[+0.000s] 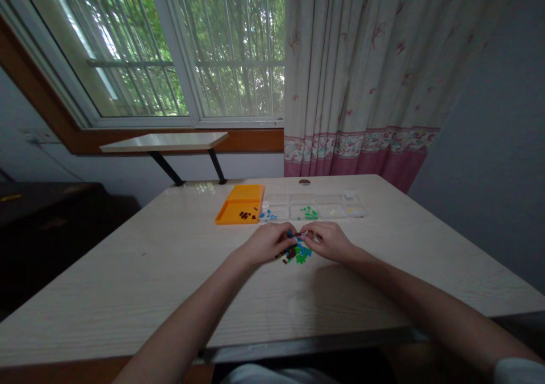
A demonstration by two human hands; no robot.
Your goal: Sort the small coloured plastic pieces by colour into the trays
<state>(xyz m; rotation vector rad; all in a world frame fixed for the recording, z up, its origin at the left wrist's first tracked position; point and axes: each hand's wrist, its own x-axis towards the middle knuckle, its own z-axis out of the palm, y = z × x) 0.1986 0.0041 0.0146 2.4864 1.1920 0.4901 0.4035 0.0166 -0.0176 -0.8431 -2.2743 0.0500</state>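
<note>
Over a small heap of loose plastic pieces (301, 253) in blue, green, dark brown and pale yellow, my two hands meet near the middle of the table. My left hand (271, 242) is closed in a pinch, with a bit of blue showing by its fingertips. The fingers of my right hand (326, 240) are pinched too. A small dark brown piece (299, 234) shows between the fingertips of both hands. The pieces' exact shape is too small to make out, and my fingers partly cover the heap.
Behind my hands lies an open orange box (240, 193) with dark brown pieces (246, 215). Beside it, a clear compartment tray (323, 199) holds blue pieces (268, 215), green pieces (309, 213) and a few yellow ones. A raised shelf (166, 141) stands at the back left of the table (140, 282).
</note>
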